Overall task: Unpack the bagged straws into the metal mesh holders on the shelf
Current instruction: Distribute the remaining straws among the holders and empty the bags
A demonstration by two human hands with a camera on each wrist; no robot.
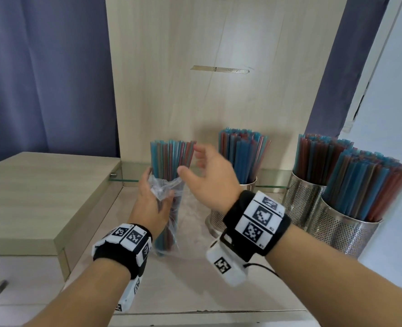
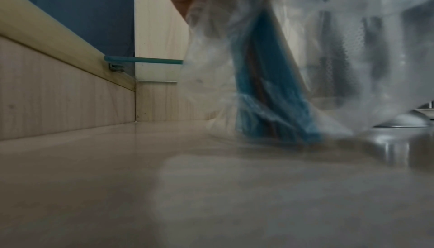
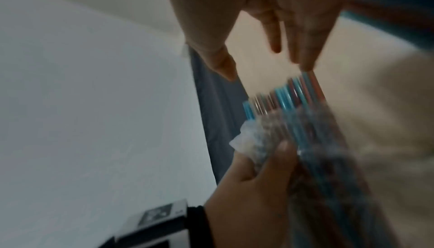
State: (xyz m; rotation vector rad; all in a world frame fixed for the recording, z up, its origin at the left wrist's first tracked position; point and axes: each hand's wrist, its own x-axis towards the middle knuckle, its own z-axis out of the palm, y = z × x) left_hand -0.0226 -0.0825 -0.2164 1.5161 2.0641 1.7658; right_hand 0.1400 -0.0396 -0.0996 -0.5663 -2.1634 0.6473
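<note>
Left hand [image 1: 151, 199] grips the bunched clear bag [image 1: 165, 187] around a bundle of blue and red straws [image 1: 171, 154], which stands upright on the shelf [image 1: 190, 274] at about 11 o'clock from the frame centre, tops sticking out of the plastic. Right hand [image 1: 209, 175] hangs beside the straw tops at their 3 o'clock, fingers spread and relaxed, gripping nothing. Three metal mesh holders [image 1: 343, 234] packed with straws stand at 2 to 3 o'clock; a fourth holder [image 1: 215, 219] sits partly hidden behind the right wrist.

A bag [image 1: 169, 197] of straws [image 1: 171, 156] is held upright on the shelf [image 1: 183, 279], left of four holders [image 1: 343, 232] filled with straws.
</note>
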